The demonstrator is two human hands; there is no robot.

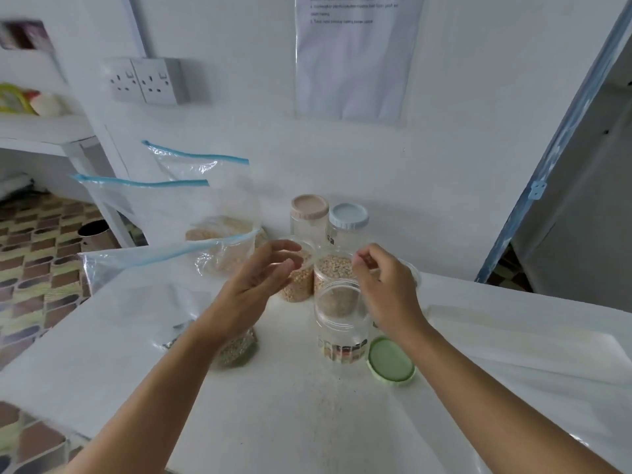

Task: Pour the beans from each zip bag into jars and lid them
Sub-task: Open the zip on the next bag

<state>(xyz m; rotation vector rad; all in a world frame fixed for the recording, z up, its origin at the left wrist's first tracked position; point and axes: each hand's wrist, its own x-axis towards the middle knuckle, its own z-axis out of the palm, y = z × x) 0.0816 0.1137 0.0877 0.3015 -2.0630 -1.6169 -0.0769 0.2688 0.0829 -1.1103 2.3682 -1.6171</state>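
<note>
A clear zip bag (143, 295) with a blue strip lies on the white table (307, 422) at the left, with greenish beans in its bottom under my left forearm. My left hand (260, 278) holds the right end of the bag's mouth with curled fingers. My right hand (386, 289) pinches what looks like the bag's thin clear edge above the jars. An open, empty labelled jar (342, 323) stands between my hands, and its green lid (391, 360) lies beside it. Behind it stand two unlidded jars of pale beans (335, 271).
Two more zip bags (191, 200) with pale beans lean on the wall at the back left. Empty jars with a pink lid (309, 206) and a blue lid (349, 215) stand at the back. A folded white cloth (513, 336) lies on the right. The table's left edge drops to the patterned floor.
</note>
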